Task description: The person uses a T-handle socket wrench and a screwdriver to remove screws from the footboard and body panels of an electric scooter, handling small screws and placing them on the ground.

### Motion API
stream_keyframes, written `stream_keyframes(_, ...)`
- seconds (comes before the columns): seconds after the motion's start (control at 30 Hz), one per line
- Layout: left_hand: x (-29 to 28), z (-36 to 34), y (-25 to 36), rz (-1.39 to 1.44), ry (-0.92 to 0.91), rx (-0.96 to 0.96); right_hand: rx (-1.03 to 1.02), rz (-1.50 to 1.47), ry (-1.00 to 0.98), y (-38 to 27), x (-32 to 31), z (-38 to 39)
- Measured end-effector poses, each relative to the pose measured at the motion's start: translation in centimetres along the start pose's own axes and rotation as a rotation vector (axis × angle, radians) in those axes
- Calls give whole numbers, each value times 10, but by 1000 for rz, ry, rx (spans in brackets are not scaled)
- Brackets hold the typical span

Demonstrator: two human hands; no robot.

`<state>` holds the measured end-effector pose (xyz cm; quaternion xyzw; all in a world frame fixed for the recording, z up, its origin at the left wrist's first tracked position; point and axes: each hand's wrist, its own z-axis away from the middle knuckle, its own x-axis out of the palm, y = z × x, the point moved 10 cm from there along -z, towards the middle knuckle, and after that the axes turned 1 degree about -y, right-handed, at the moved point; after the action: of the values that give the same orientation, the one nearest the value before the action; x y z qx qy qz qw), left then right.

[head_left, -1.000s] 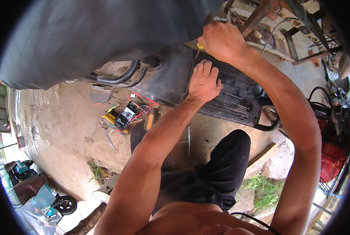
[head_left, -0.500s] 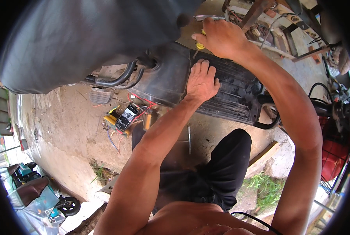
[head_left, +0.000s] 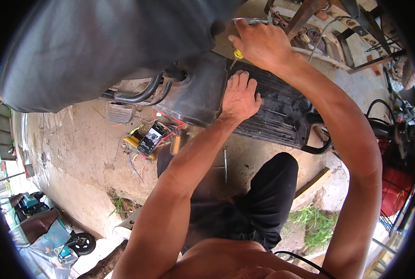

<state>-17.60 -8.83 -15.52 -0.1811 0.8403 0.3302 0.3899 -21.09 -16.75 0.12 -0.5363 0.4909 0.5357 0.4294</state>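
My left hand (head_left: 241,96) lies palm down on the black ribbed footboard (head_left: 281,114) of a scooter, its fingers together but stretched out, holding nothing. Beyond it, my right hand (head_left: 263,44) is closed around the top of a screwdriver (head_left: 238,54). Part of the yellow handle shows below the hand. The shaft slants down to the footboard's far edge, close to my left fingertips; what its tip meets is too small to make out. A smooth black panel (head_left: 196,86) adjoins the footboard on the left.
A large dark seat (head_left: 110,46) looms at upper left. On the concrete ground lie a phone (head_left: 151,138), a yellow-edged device (head_left: 132,142) with loose wires, a thin metal T-shaped tool (head_left: 225,165) and a pedal (head_left: 120,113). A metal frame (head_left: 305,18) stands far right.
My right hand has rolled slightly on the screwdriver handle, and its fingers and thumb have shifted. My left hand stays in place on the footboard.
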Motion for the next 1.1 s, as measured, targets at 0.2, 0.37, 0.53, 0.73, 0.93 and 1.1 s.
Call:
stream_keyframes(0.2,0,-1,0,3,-7,-8,-169,-103,-16,3,7,3)
stream_keyframes(0.37,-1,-2,4,9,23,15,16,-169,-121,11,18,-8)
stream_keyframes(0.53,1,-1,-1,7,-28,-21,58,-143,-184,0,8,-3)
stream_keyframes(0.73,0,-1,1,11,-5,-8,-242,-30,-193,-22,4,2)
stream_keyframes(0.93,-1,1,-1,15,-12,-8,13,-70,-112,-6,-4,3)
stream_keyframes(1.1,-2,0,-1,19,-18,-19,-283,-68,300,-17,-10,13)
